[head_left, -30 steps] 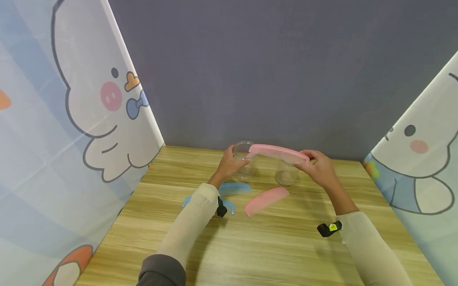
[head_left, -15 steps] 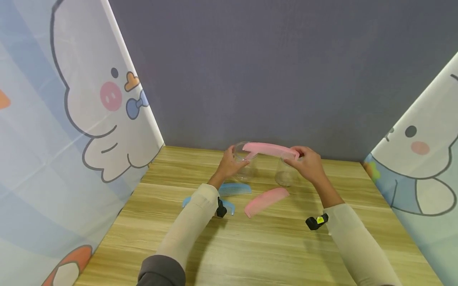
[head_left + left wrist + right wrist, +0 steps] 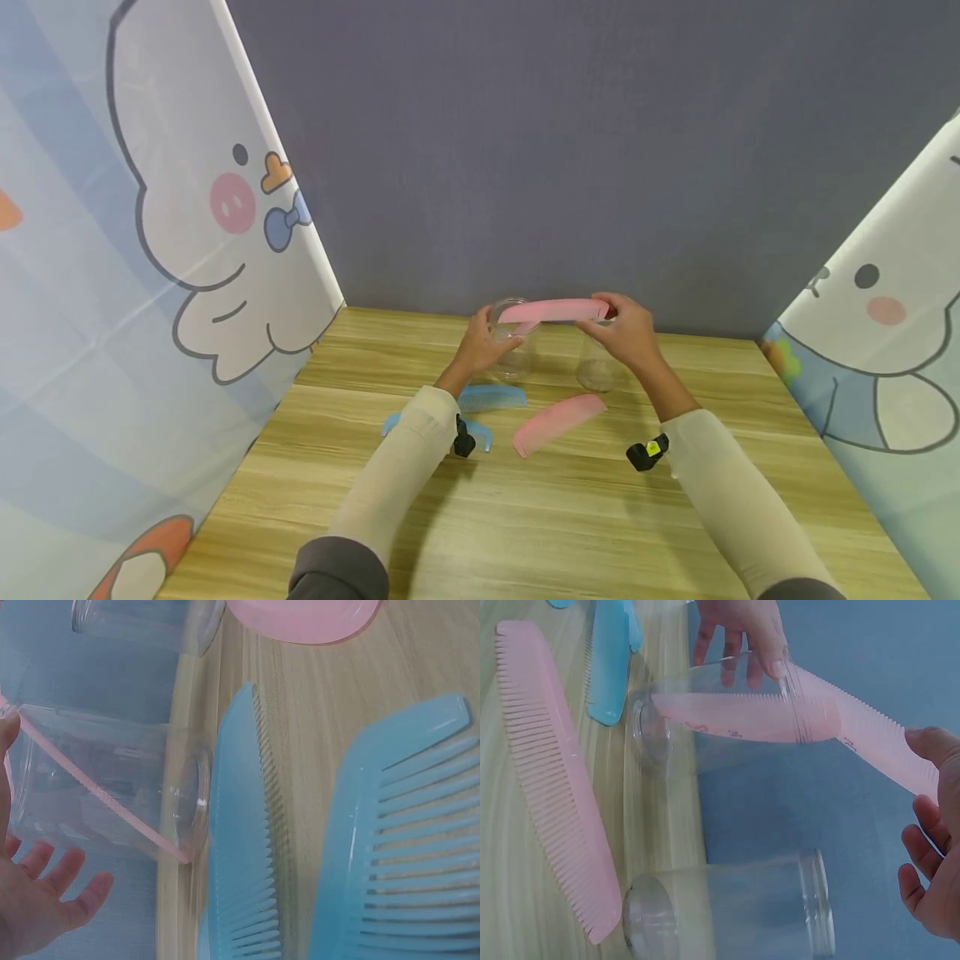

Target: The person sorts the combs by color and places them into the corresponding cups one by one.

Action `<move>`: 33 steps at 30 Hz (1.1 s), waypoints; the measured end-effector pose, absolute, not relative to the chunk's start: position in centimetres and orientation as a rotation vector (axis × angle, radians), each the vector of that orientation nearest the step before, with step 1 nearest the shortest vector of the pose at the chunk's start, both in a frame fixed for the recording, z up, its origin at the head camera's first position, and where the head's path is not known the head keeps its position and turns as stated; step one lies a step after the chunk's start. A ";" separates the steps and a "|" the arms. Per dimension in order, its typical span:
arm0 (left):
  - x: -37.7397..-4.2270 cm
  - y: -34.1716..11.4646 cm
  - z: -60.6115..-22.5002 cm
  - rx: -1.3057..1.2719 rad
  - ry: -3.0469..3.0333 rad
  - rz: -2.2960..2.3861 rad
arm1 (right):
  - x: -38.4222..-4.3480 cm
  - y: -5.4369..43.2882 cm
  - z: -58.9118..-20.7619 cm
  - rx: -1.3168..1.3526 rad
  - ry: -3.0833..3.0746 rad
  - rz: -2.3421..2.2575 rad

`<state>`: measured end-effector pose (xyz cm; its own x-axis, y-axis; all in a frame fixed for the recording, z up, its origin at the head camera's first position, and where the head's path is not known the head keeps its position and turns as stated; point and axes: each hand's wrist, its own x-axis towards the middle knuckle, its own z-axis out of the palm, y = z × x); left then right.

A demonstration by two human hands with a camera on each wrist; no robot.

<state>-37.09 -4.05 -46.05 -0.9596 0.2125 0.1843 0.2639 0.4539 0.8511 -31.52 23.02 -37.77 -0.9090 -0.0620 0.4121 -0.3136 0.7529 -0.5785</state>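
Head view: my left hand [image 3: 478,345] grips the clear jar [image 3: 515,365]; my right hand [image 3: 624,332] pinches a pink comb [image 3: 553,311] over its mouth, not yet in. Left wrist: glossy blue combs [image 3: 237,795] lie outside the jar. Right wrist: one fine-toothed comb [image 3: 739,716] already slants inside; a curved comb [image 3: 568,780] is left outside.

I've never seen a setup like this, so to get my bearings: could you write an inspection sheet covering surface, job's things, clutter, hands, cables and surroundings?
Surface: pale wood-grain tabletop.
Job's things: clear cylindrical jar, standing, with a toothed pink plastic comb inside; second clear jar beside it, no contents seen; raised pink comb near the first jar's mouth; loose pink comb and at least two blue plastic combs on the tabletop.
Clutter: nothing seen.
Hands: left hand holds the first jar; right hand pinches the raised pink comb.
Cables: nothing seen.
Surroundings: grey backdrop; cartoon-printed sheets both sides.
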 end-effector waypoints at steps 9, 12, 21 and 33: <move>-37.2 -4.0 -46.1 -0.450 -2.618 -1.550 | -31.7 21.9 -37.4 0.365 -2.563 1.039; -37.2 -4.0 -46.1 -0.480 -2.591 -1.573 | -31.5 22.1 -37.5 0.381 -2.557 1.042; -37.3 -4.0 -46.1 -0.456 -2.593 -1.508 | -30.8 23.2 -38.8 0.454 -2.631 1.048; -37.2 -3.9 -46.2 -0.460 -2.592 -1.590 | -30.5 24.6 -41.8 0.593 -2.700 0.936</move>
